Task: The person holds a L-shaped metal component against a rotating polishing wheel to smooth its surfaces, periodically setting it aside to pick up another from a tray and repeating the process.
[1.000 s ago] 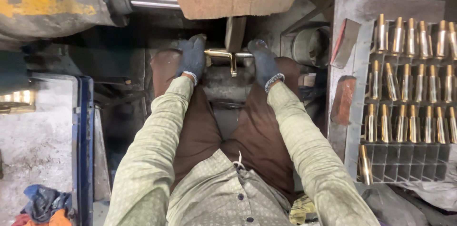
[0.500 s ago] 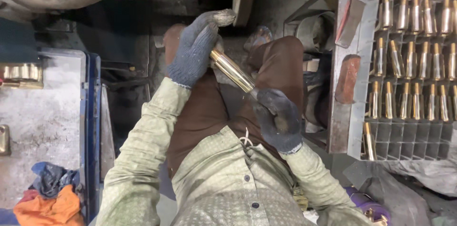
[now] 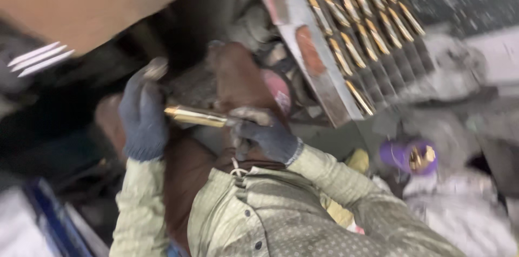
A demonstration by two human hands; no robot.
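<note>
- Brass rod (image 3: 195, 117) lies level at centre frame, over our lap, held at both ends.
- Our left hand (image 3: 142, 118), gloved, has its fingers curled shut round the rod's left end; our right hand (image 3: 263, 136) pinches the other end closed, though blur softens the grip.
- We judge this a check or turning of the piece; next calls for a steady hold.
- Grid tray (image 3: 346, 46) of brass pieces fills upper right; cardboard (image 3: 81, 2) upper left; purple cup (image 3: 411, 157) at right.

Both gloved hands on a brass rod (image 3: 195, 117) over the lap: left hand (image 3: 142, 116) at one end, right hand (image 3: 265, 135) gripping the other. Beside them, a grey rack (image 3: 324, 86) filled with more brass rods (image 3: 367, 24).
</note>
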